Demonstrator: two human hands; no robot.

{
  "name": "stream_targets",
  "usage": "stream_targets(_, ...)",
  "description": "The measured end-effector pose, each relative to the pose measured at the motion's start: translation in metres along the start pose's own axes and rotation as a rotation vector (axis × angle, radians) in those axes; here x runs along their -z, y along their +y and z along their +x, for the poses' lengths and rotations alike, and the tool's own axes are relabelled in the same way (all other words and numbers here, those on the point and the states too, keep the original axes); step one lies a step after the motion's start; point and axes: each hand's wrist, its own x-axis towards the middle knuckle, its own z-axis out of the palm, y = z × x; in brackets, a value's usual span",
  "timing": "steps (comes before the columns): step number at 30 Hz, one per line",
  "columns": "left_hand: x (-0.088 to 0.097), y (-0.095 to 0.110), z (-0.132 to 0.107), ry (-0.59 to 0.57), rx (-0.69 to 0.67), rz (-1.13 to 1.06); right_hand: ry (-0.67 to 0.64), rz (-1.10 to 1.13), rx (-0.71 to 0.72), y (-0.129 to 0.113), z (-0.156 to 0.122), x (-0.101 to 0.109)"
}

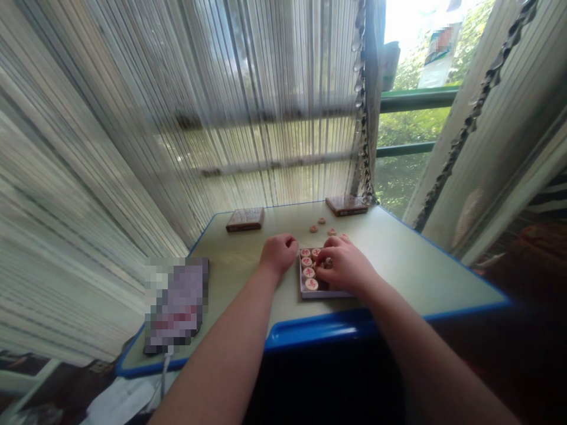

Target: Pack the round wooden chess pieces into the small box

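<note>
Forearms [237,330] nearest; box [328,294] of pieces [311,284] beneath right grip [349,265]

The desk [425,262] has a pale, smooth top and a raised blue rim [316,334], with a curved inset along the near side. A shallow open tray [328,294] sits flat on it, near the front edge and around the middle. Beyond the tray, three small round pieces [332,232] lie loose and apart from one another. Two flat brown boxes rest towards the far edge: the left box [245,220] near the far left corner, the right box [348,206] near the far right one. By the left edge lies a flat, dark-edged slab [181,301], perhaps a tablet, though blurring hides its face; a pale cord [165,369] meets its near end.
</note>
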Motion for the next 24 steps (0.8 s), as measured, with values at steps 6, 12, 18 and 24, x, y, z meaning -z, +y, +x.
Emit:
stream_targets(6, -0.001, -0.002, 0.0, -0.007, -0.008, 0.0, -0.015, -0.001, -0.012, 0.001, 0.002, 0.0)
stream_targets(12, 0.001, 0.0, 0.0, -0.02, 0.005, 0.009, -0.021, 0.068, -0.032, 0.005, 0.002, 0.001)
stream_targets(18, 0.003, 0.002, -0.001, -0.042, 0.03, 0.019, 0.134, 0.195, -0.127, 0.013, -0.004, 0.002)
stream_targets(24, 0.003, 0.001, 0.0, -0.04, 0.043, 0.03, 0.13, 0.23, -0.093, 0.013, -0.007, 0.004)
